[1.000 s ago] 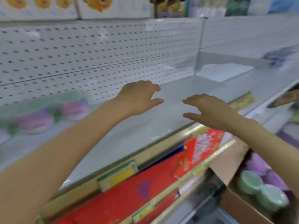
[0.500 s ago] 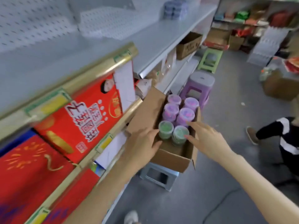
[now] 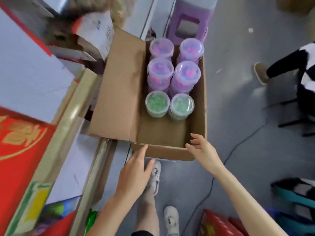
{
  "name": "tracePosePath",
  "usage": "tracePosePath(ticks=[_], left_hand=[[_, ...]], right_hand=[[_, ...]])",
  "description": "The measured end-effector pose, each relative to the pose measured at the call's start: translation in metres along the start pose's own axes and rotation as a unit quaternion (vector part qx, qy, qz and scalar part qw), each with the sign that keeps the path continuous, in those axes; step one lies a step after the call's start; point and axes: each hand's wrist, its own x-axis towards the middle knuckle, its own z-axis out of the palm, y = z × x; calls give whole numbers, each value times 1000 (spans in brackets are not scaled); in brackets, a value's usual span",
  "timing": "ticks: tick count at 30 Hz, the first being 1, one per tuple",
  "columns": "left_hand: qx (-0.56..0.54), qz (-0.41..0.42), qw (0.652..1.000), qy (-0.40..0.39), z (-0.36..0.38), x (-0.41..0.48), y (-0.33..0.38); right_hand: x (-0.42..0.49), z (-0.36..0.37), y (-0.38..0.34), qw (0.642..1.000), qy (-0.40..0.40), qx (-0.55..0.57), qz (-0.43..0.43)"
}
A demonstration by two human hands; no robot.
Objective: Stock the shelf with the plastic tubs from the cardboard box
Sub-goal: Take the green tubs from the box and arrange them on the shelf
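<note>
An open cardboard box (image 3: 198, 120) stands below me beside the shelving. Inside are several clear-lidded plastic tubs: purple tubs (image 3: 160, 68) stacked at the far end and two green tubs (image 3: 157, 103) nearer me. The near part of the box floor is bare. My left hand (image 3: 136, 169) hovers open just outside the box's near wall, fingertips at its left corner. Over the near right corner, my right hand (image 3: 202, 149) is open with fingers spread. Neither hand holds anything.
Shelf edges (image 3: 66, 126) with red gift boxes (image 3: 18, 150) run along the left. A purple stool (image 3: 189, 23) stands beyond the box. A seated person's leg (image 3: 281, 65) is at the right. A cable (image 3: 238, 143) crosses the grey floor. My shoes (image 3: 170, 218) are below.
My view swung from the shelf down to the box. Both hands came off the shelf, reached toward the green tubs, then drew back to the box's near edge, still holding nothing.
</note>
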Motion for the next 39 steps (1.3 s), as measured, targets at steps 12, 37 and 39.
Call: tracePosePath(ticks=[12,37,39], left_hand=[[-200,-129,971,0,71,195,-38],[-503,-203,834,100,79,226,-12],[-512,-201,827,118,75,208,-6]], right_hand=[[155,54,34,938,80,315,120],[191,39,17,874,87,472,76],[181,30,14,884,74,457,55]])
